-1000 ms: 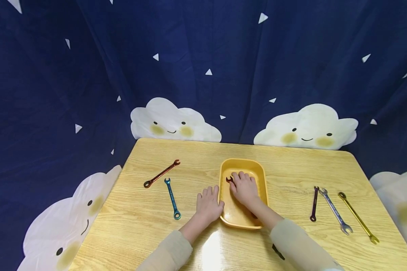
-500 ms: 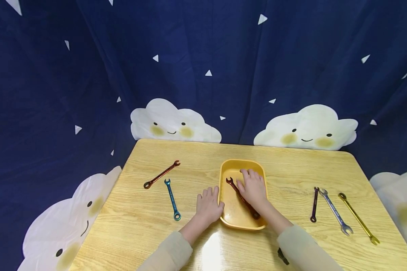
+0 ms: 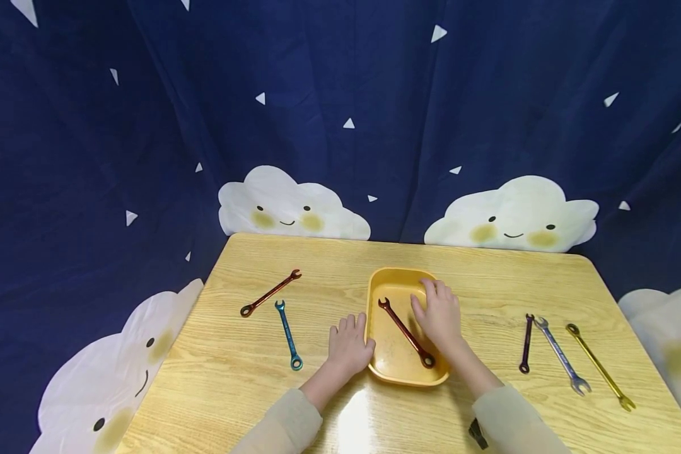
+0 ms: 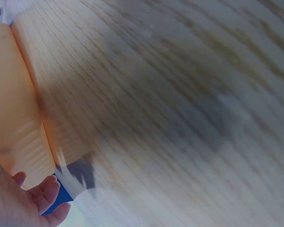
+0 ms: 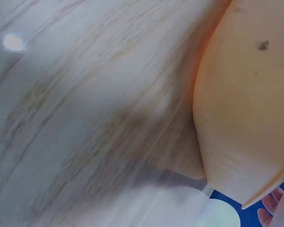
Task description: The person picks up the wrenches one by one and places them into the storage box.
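Observation:
An orange tray (image 3: 400, 380) stands mid-table with a dark red combination wrench (image 3: 404, 333) lying diagonally in it. My left hand (image 3: 349, 343) rests at the tray's left wall, thumb at the rim and fingers pointing forward. My right hand (image 3: 438, 315) lies over the right rim, its thumb on the inner side and its fingers loosely bent; it holds no wrench. In the left wrist view, the left fingers (image 4: 49, 194) show near the tray's end. The right wrist view shows the tray's outer wall (image 5: 246, 109) and only a few right fingertips (image 5: 270, 205).
On the left of the table lie a red wrench (image 3: 270, 293) and a blue wrench (image 3: 288, 334). A purple wrench (image 3: 526, 343), a silver wrench (image 3: 562, 355) and a yellow wrench (image 3: 599, 367) lie at the right. A dark blue curtain (image 3: 340, 63) hangs behind.
My right hand has let go of the dark red wrench, leaving it in the tray, and moved right to the tray's right rim. My left hand has stayed put.

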Motion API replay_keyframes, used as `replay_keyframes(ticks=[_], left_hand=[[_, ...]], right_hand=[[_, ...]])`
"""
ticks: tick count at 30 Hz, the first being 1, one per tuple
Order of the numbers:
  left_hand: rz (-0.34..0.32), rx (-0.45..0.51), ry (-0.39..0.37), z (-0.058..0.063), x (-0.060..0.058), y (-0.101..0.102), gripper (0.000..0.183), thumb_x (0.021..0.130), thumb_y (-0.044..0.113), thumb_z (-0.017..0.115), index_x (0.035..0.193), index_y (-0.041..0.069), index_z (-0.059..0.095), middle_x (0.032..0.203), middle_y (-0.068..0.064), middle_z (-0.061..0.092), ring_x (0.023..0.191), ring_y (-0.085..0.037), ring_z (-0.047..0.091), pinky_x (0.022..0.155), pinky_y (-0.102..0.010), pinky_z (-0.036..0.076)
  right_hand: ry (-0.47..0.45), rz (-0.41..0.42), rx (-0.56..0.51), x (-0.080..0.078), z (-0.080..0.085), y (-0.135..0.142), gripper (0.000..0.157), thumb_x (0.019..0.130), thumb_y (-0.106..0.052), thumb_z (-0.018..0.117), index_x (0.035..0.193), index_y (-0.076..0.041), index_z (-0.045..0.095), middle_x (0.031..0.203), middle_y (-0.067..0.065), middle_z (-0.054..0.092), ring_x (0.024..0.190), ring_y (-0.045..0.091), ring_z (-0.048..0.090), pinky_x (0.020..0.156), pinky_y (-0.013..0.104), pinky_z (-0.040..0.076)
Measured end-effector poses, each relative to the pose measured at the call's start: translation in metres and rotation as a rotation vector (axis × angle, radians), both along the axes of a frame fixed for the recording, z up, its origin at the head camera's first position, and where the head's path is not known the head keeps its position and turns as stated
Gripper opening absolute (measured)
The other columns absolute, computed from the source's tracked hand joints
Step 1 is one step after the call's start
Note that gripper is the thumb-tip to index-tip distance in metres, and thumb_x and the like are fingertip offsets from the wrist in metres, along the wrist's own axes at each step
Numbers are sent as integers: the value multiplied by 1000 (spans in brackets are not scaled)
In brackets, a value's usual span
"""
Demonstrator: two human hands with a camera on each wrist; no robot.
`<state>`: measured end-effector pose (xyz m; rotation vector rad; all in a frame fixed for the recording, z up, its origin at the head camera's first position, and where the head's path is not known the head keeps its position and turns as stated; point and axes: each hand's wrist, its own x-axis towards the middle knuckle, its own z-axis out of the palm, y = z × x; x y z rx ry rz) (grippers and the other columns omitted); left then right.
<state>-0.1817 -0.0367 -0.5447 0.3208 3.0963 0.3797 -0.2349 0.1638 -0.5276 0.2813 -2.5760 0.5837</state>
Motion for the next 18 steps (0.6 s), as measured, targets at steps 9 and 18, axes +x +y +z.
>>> replay_keyframes(ticks=[9, 18], left_hand=[[10, -31, -26, 1, -1, 0, 45, 85, 35, 46, 123, 11, 39, 105, -8, 47, 94, -25, 45, 76, -42, 36], [14, -35, -20, 2, 0, 1, 43, 85, 36, 47, 120, 12, 40, 101, -7, 46, 93, -24, 45, 75, -41, 36]], right_hand=[[23, -52, -77, 1, 2, 15, 38, 82, -23, 61, 113, -2, 53, 103, 22, 52, 92, 40, 50, 74, 53, 37], [29, -125, -144, 1, -2, 32, 40, 82, -22, 62, 114, 0, 52, 104, 25, 52, 95, 43, 49, 78, 57, 35]])
